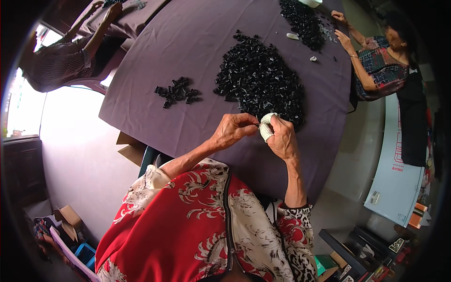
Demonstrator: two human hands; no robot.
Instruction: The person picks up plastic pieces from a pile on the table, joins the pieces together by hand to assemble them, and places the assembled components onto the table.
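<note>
1. Left hand point(231, 130): the grip is pressed together, thumb and fingertips pinching a small part at the point where both hands meet. The part itself is too small to identify.
2. Right hand point(282, 138): the grip is closed as well. A white wrap point(266, 127) covers one finger, and that finger meets the left fingertips. Whether this hand also holds a part cannot be told.
3. Position of the work: both hands sit above the near edge of the worktop point(188, 51), which carries a purple cloth, just at the near rim of the large pile.
4. Large pile of black parts point(260, 77): it lies at the middle of the worktop, directly beyond the hands, loose and unsorted.
5. Small group of black parts point(177, 91): it lies apart from the large pile, toward the left edge of the worktop, well clear of the hands.
6. Progress, as a judgement: the small group is slight against the large pile, so most of the parts appear unhandled and the work is at an early stage.
7. Far right corner: a second dark heap point(303, 21) lies before another person's hands point(342, 29). A third person leans over the far left edge.
</note>
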